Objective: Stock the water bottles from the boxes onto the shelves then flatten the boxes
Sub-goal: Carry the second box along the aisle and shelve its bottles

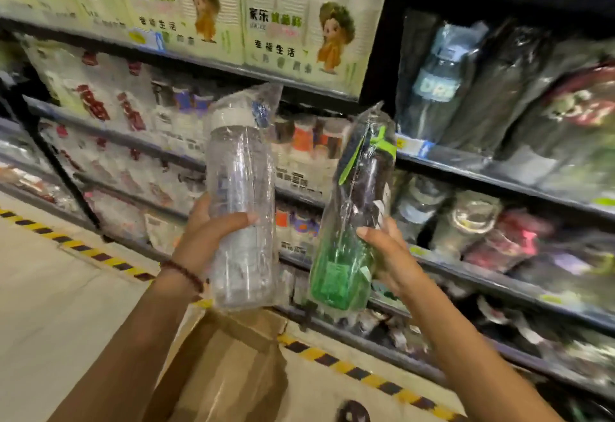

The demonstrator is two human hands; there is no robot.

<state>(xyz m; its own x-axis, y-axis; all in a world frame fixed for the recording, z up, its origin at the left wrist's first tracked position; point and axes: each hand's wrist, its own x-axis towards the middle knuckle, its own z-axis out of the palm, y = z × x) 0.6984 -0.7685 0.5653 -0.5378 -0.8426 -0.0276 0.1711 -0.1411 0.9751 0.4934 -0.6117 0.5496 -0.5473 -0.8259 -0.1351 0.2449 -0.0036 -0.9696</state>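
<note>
My left hand (208, 233) grips a clear water bottle (241, 172) with a white lid, wrapped in a plastic bag and held upright in front of the shelves. My right hand (387, 253) grips a green water bottle (352, 222) with a dark upper part and a lime strap, also bagged, tilted slightly to the right. Below both hands an open brown cardboard box (229, 365) stands on the floor; its inside is hard to make out.
Dark metal shelves (499, 182) run across the view, packed with bagged bottles on the right and white packs on the left. Green-and-white cartons (276, 22) fill the top shelf. Yellow-black tape (366, 376) marks the beige floor along the shelf base.
</note>
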